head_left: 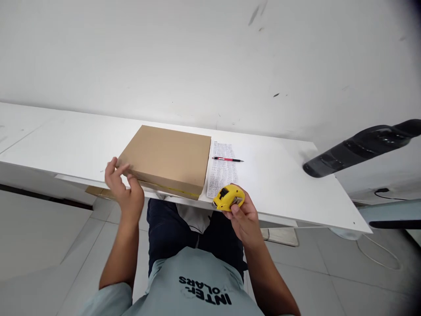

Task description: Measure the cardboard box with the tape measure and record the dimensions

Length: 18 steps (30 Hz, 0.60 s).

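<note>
A flat brown cardboard box (167, 159) lies on the white table (283, 184) near its front edge. A yellow tape runs along the box's front side from the yellow tape measure (228, 197), which my right hand (241, 215) grips just right of the box. My left hand (123, 186) is at the box's front left corner, fingers curled and pinched on the tape's end there. A sheet of handwritten paper (221, 174) lies to the right of the box, with a red and black pen (227, 159) resting across it.
A white wall rises behind the table. A black lamp-like arm (362, 147) reaches in from the right above the table. A cable (375, 256) trails on the tiled floor at the right. My legs are under the table's front edge.
</note>
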{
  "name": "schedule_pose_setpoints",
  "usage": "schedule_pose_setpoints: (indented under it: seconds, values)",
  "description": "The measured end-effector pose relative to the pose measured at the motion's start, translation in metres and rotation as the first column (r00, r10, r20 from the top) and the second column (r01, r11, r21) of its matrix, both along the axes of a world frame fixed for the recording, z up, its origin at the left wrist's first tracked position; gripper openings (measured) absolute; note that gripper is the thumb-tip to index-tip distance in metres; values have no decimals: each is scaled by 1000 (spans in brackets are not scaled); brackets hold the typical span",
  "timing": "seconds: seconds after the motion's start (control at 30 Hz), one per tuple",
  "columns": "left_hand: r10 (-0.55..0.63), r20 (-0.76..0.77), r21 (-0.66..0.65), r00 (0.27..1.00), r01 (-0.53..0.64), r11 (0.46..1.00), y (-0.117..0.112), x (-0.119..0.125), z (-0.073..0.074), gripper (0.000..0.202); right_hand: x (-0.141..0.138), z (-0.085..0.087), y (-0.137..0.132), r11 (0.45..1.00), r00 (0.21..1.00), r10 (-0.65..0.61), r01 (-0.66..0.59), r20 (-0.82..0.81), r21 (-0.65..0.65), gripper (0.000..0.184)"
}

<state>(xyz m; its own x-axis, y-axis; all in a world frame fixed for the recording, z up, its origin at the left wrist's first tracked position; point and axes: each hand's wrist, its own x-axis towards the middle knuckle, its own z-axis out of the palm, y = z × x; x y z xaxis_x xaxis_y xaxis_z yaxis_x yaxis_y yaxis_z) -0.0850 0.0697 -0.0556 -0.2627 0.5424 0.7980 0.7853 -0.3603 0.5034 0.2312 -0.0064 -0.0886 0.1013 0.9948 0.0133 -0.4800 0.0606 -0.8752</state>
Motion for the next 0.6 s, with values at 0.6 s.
schedule_pose_setpoints:
  seconds: [0.6]
  values:
    - [-349, -555, 95, 755, 474, 875, -38, 18, 15, 24, -18, 16, -15, 973, 954, 197, -218, 226, 74, 50]
